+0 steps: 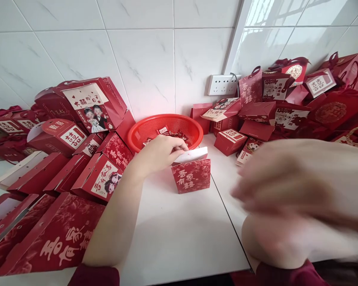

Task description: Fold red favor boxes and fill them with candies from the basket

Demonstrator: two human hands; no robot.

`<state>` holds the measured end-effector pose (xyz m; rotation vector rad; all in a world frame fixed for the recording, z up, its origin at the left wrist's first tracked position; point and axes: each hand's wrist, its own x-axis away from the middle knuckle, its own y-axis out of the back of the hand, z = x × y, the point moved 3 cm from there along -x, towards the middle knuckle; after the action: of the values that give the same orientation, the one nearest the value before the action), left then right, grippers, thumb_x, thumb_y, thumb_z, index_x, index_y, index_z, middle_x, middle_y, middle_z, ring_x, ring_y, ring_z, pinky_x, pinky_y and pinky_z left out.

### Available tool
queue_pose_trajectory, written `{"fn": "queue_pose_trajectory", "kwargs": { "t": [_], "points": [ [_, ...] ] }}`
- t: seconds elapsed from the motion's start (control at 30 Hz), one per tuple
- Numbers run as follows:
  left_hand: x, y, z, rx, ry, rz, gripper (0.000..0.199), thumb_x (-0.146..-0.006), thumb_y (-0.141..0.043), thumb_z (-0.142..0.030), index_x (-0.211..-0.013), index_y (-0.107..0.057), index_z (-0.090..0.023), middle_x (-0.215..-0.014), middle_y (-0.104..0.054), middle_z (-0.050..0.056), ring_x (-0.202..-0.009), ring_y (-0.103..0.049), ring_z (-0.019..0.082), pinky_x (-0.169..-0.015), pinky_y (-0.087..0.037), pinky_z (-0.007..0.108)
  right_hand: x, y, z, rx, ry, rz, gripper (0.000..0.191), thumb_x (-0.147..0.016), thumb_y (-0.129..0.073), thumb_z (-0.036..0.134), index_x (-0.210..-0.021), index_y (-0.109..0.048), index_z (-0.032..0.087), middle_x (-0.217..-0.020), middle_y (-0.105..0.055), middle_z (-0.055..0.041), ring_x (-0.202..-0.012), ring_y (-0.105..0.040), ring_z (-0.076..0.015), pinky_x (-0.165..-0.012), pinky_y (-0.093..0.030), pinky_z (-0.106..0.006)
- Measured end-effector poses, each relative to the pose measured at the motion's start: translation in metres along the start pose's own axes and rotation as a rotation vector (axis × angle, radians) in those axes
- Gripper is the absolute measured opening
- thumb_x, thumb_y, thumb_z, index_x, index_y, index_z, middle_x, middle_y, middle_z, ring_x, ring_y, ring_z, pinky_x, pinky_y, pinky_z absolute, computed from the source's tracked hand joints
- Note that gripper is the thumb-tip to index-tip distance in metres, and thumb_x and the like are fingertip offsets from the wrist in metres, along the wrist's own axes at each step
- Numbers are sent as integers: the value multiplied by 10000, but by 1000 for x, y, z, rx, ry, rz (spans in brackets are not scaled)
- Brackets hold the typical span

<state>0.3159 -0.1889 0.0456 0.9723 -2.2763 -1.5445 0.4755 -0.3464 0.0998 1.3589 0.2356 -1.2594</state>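
A small red paper gift box (pixel 191 176) with pale lettering stands upright on the white tabletop, its open top showing a white inside. My left hand (pixel 161 153) reaches over its left side, fingers closed at the top edge; the thumb and some fingertips are partly hidden. Just behind that hand is a red plastic basket (pixel 193 137) with small wrapped candies (pixel 179 134) in it. On the right, my right hand (pixel 289 178) is heavily smeared by motion, in front of the boxes there. Its fingers and anything in them cannot be made out.
Many red gift boxes (pixel 98 178) are stacked along the left, some with open tops. More boxes and bags (pixel 258 115) crowd the back right. A white power strip (pixel 223 85) is fixed to the tiled wall (pixel 143 59). A dark seam crosses the tabletop (pixel 181 238).
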Motion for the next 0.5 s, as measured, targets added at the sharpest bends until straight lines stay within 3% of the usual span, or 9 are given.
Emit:
{"fn": "queue_pose_trajectory", "kwargs": {
  "t": [0.07,0.1,0.2,0.33,0.5],
  "points": [
    [3,6,3,23,19,-1,224,-892,-490,-257,-977,-693,-216,-935,-713,2,-876,-641,160,-773,-463,252,-9,-11,-21,66,-25,51,108,-912,-617,219,-839,-694,198,-767,-687,8,-703,-638,-114,-609,-489,-235],
    [5,9,5,38,27,-6,221,-894,-490,-265,-992,-681,-214,-961,-710,9,-897,-641,163,-783,-469,254,-13,-21,-35,110,-83,117,89,-909,-616,196,-906,-705,199,-858,-698,-14,-772,-645,-134,-670,-498,-252],
    [12,17,10,95,72,1,207,-886,-505,-282,-1022,-643,-211,-1018,-699,17,-919,-645,164,-767,-485,247,-22,-51,-71,192,-179,252,155,-896,-595,124,-919,-727,203,-1073,-669,-53,-911,-638,-172,-795,-486,-293],
    [18,22,19,110,158,128,161,-862,-515,-266,-951,-636,-210,-953,-712,0,-849,-658,158,-694,-473,233,-26,-84,-94,197,-300,446,215,-885,-557,91,-969,-716,209,-994,-695,-43,-862,-645,-174,-758,-459,-269],
    [24,25,25,74,255,278,131,-814,-547,-299,-854,-632,-207,-791,-709,-15,-715,-636,151,-590,-418,224,-27,-97,-90,269,-380,595,232,-853,-618,156,-1076,-667,199,-876,-699,-62,-773,-636,-198,-628,-405,-256]
  ]
}}
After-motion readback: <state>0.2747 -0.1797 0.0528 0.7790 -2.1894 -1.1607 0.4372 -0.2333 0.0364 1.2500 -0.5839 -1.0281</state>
